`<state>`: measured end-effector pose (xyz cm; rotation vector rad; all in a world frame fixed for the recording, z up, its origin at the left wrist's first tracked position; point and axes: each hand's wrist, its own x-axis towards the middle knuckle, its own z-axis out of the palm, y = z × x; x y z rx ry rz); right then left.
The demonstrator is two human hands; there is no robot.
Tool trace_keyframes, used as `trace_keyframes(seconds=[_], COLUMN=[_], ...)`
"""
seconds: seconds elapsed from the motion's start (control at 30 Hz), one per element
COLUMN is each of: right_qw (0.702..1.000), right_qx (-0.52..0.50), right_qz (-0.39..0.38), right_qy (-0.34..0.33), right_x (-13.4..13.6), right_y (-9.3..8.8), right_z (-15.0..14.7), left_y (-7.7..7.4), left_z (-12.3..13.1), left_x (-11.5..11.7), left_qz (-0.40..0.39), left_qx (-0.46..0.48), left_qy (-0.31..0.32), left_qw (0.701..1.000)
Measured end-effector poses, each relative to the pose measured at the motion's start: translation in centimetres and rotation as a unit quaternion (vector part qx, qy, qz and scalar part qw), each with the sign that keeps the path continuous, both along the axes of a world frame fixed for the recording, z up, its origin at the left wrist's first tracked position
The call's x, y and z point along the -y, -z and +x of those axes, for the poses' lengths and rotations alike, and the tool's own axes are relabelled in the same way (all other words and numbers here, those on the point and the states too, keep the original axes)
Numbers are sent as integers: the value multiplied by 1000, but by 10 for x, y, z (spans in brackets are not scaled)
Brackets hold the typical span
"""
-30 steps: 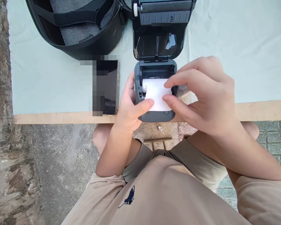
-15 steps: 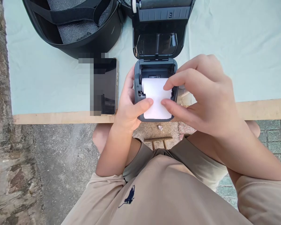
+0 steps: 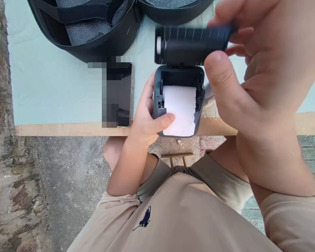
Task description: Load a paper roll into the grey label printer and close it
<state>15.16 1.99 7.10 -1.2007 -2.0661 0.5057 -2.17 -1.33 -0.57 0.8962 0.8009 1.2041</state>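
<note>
A small dark label printer [image 3: 201, 105] is held near the table's front edge, its lid raised. My left hand [image 3: 149, 120] grips the printer's left side, with the thumb pressed on the white paper roll [image 3: 180, 105] inside. The paper's loose end lies over the front of the printer body. My right hand [image 3: 262, 66] is up at the right end of the hinged lid [image 3: 194, 47], fingers behind it and thumb in front. The lid stands partly tilted, its roller side facing me, and is slightly blurred.
A black zippered case [image 3: 102, 45] with grey foam lies at the back left, its other half [image 3: 178, 12] behind the printer. A phone [image 3: 120, 94] rests left of my left hand. The table's wooden edge [image 3: 68, 130] runs across in front of me.
My right hand has left the paper and moved up to the lid. The lid has swung from leaning far back to a more upright tilt. My left hand keeps its hold.
</note>
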Motion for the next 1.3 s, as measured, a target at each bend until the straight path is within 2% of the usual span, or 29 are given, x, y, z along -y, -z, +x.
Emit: trace_keyframes(seconds=[0.1, 0.2, 0.27, 0.37, 0.47, 0.57, 0.73, 0.8, 0.87, 0.97, 1.07, 1.17, 1.3], right_qw=[994, 987, 984, 989, 991, 987, 977, 975, 974, 976, 980, 981, 979], right_qx=[21, 63, 86, 74, 65, 71, 98, 102, 103, 87, 62, 60, 57], right_qz=[96, 97, 90, 86, 80, 101, 144, 149, 159, 164, 159, 160, 159], right_qy=[-50, -111, -126, -99, -80, -103, -124, -127, -126, -116, -100, -90, -111], right_x=[2, 4, 6, 7, 8, 8, 7, 8, 10, 22, 42, 57, 58], right_y=[3, 7, 8, 8, 9, 11, 17, 19, 19, 17, 13, 7, 3], right_z=[2, 7, 9, 10, 8, 7, 11, 13, 15, 17, 22, 31, 50], left_y=[3, -2, -8, -12, -9, -8, -13, -15, -16, -16, -14, -11, -10], left_z=[-2, 3, 9, 14, 11, 6, 10, 14, 16, 16, 14, 15, 18], left_x=[0, 2, 4, 4, 3, 3, 5, 5, 5, 6, 7, 7, 3], left_qz=[-8, -27, -36, -45, -53, -60, -61, -64, -45, -45, -6, 24, 11], left_qx=[12, 24, 31, 51, 112, 154, 120, 102, 99, 103, 137, 133, 100], left_qy=[-10, -34, -60, -87, -54, -33, -42, -86, -19, -54, 6, -16, -38], left_qw=[1000, 999, 997, 994, 991, 986, 990, 989, 994, 992, 991, 991, 994])
